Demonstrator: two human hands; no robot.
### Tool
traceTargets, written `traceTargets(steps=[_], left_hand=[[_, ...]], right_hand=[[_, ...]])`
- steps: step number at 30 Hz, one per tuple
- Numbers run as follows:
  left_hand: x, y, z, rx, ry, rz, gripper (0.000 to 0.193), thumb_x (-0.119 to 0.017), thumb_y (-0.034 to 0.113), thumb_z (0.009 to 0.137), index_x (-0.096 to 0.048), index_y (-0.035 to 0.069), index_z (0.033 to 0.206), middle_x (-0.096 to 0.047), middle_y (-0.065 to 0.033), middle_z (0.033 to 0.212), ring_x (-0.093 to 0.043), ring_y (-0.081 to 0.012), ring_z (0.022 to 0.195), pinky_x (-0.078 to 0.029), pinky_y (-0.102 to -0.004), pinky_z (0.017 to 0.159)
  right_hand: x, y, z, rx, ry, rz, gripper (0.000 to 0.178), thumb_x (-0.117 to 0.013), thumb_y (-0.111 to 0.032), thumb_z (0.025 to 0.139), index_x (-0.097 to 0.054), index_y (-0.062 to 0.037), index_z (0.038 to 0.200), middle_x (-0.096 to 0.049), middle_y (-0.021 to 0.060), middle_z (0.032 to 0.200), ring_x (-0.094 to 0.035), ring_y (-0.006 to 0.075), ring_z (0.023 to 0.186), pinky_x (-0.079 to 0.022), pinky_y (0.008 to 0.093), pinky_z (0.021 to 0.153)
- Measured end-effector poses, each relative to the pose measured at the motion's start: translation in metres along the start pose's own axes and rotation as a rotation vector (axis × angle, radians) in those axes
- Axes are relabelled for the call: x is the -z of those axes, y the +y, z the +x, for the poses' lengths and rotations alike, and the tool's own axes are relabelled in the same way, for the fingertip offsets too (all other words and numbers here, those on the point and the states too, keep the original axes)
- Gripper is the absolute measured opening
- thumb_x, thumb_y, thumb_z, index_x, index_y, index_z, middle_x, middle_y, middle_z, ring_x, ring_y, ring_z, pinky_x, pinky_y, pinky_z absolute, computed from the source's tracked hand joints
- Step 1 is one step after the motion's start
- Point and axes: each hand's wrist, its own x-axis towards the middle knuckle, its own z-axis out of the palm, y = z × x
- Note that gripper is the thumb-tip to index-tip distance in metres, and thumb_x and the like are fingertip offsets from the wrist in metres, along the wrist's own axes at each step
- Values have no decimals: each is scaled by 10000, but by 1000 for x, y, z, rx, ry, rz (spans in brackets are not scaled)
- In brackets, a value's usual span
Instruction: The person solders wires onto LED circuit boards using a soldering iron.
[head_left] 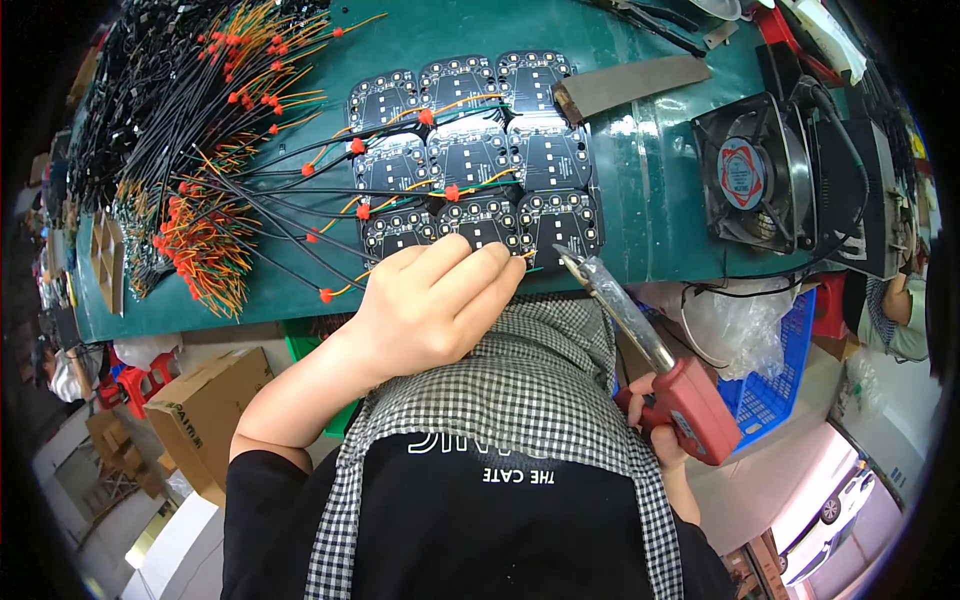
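Note:
A panel of black circuit boards (555,160) in rows lies at the table's near edge, dotted with small pale LEDs. Black cables with red collars (452,193) and orange and green wire ends lie across several of the boards. Over the nearest row, my left hand (440,300) is closed in a pinch, with a cable's orange and green wire ends (528,262) showing at its fingertips. My right hand (655,415) grips the red handle of a soldering gun (695,410). Its tip points at the lower right board, just right of my left fingertips; contact cannot be made out.
Bundled black cables (200,110) with red collars heap up at the left. A grey flat bar (640,85) touches the panel's upper right. On the right stands a square fan (755,175). Below the edge are a blue crate (780,375) and a cardboard box (210,420).

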Motion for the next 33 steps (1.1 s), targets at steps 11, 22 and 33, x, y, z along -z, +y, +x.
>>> traceTargets(steps=[11,22,33], left_hand=[[1,-1,-7,7,-22,32,381,-676,52,534,-685,13,913,-604,-37,839,-498,-120,574,-375,-236,426],[-2,0,-9,7,-10,67,372,-654,76,559,-689,17,925,-600,-38,852,-496,-118,582,-364,-232,424],[-1,1,-8,-17,-15,125,376,-631,98,572,-693,23,935,-596,-37,851,-498,-117,590,-362,-223,439]], right_hand=[[15,32,-11,160,-4,-338,740,-752,-442,734,-517,103,1178,-669,107,843,-659,171,698,-522,277,649],[19,35,-11,235,-29,-354,692,-779,-372,734,-527,80,1195,-663,86,822,-645,156,650,-513,271,638],[-19,-12,2,10,86,57,854,-805,-408,701,-431,147,1230,-651,180,966,-584,151,631,-479,258,588]])
